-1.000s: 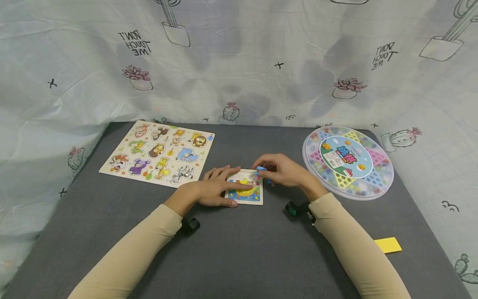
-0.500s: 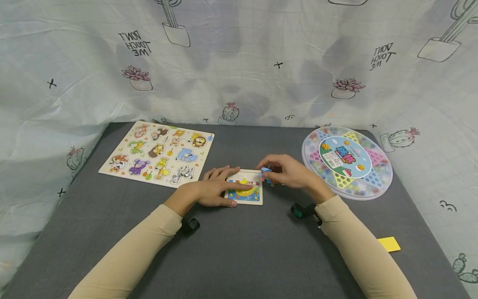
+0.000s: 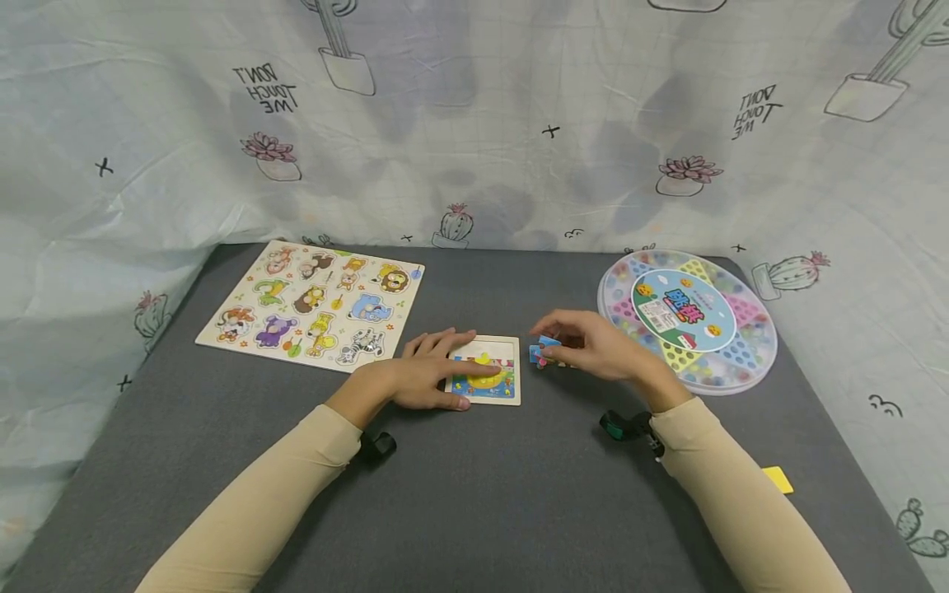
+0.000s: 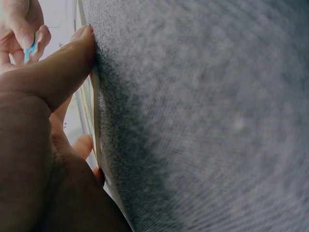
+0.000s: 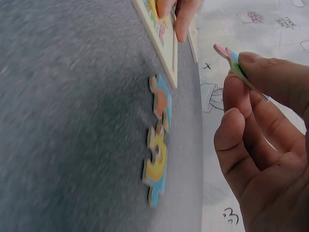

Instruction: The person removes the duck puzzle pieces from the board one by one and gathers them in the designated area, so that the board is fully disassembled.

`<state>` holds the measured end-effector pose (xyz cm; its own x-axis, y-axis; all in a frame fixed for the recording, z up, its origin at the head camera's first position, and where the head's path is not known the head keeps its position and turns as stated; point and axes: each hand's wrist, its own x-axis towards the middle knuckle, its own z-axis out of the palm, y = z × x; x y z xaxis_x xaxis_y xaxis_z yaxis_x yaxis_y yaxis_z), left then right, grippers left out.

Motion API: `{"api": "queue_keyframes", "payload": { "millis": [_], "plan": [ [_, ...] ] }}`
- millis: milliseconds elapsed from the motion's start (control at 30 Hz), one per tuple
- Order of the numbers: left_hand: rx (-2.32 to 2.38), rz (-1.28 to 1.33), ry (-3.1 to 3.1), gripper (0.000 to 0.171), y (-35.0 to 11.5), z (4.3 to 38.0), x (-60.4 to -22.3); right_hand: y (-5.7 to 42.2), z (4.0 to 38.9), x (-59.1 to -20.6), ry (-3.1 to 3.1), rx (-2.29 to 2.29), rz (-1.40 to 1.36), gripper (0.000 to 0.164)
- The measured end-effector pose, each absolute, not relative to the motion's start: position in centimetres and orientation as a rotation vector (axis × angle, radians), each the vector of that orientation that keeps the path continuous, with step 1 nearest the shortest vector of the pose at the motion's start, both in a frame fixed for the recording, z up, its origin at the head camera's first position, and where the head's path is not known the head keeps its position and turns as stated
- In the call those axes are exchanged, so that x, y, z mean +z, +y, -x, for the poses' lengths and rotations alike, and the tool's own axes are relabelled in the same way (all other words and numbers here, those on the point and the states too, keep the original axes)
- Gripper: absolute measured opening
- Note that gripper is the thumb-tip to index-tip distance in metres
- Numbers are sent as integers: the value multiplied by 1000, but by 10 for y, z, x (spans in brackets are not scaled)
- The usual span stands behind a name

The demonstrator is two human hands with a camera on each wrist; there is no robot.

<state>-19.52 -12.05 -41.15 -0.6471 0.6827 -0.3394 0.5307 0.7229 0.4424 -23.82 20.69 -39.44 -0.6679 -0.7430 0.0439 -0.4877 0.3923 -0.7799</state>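
My left hand rests on a small wooden jigsaw tray, its index finger stretched across the yellow and blue picture. The thumb lies at the tray's near edge in the left wrist view. The tray's upper strip shows bare and pale. To the right of it, my right hand pinches a thin jigsaw piece with pink, blue and green on it between thumb and fingers, raised off the table. Below that hand, a blue piece with an orange-brown shape and a yellow and blue piece lie on the table.
A large animal puzzle board lies at the back left. A round, clear-rimmed board-game case is at the back right. Part of a yellow flat block shows beside the right sleeve. Patterned cloth hangs behind the grey table.
My right hand has moved right, away from the tray's upper right corner, with the jigsaw piece still pinched. The left hand has stayed on the tray.
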Motion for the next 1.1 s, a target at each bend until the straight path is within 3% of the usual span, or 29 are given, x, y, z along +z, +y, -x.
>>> {"api": "queue_keyframes", "payload": {
  "millis": [1100],
  "plan": [
    [451, -941, 2440, 61, -122, 193, -413, 274, 229, -410, 2458, -1083, 998, 21]
  ]
}}
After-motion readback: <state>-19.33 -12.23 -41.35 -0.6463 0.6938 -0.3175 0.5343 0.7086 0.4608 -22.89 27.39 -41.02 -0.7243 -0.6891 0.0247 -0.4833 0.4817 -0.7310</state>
